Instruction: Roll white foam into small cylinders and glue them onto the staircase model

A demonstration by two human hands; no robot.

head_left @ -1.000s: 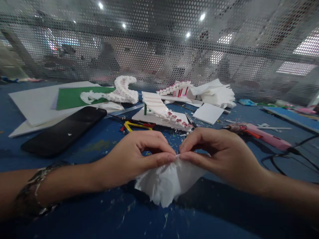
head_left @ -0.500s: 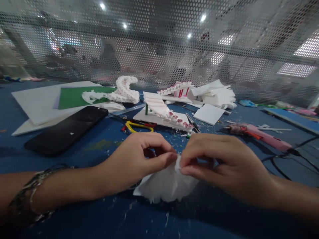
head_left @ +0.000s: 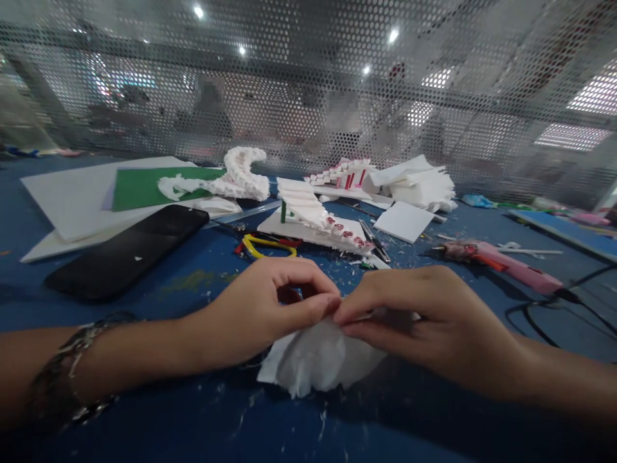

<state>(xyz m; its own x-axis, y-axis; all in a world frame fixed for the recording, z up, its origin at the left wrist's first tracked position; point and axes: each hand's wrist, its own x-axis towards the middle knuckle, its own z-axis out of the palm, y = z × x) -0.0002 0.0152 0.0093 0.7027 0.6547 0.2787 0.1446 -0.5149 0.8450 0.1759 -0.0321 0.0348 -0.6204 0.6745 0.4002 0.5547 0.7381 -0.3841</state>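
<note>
Thin white tissue paper (head_left: 322, 360) is gathered in soft folds just above the blue table, its lower edge fanned out. My left hand (head_left: 279, 299) pinches its top between thumb and forefinger. From the other side, my right hand (head_left: 429, 325) pinches the same gathered top, and the fingertips of both hands touch or nearly touch. The very tip of the tissue is hidden behind the fingers. Just beyond my hands lies a white stair-like model (head_left: 318, 215) with red dotted pieces along one edge.
A black phone (head_left: 130, 251) lies on the left, near green and white sheets (head_left: 72, 199). Yellow-handled scissors (head_left: 270, 246) rest behind my left hand. To the right are a pink glue gun (head_left: 511, 263) with its cable and a white square (head_left: 403, 221). A perforated metal screen (head_left: 299, 83) stands behind.
My right hand has shifted slightly left, closing the gap to my left fingertips. The tissue's folds hang differently, and its white top between the fingers is now covered. My left hand stays nearly still.
</note>
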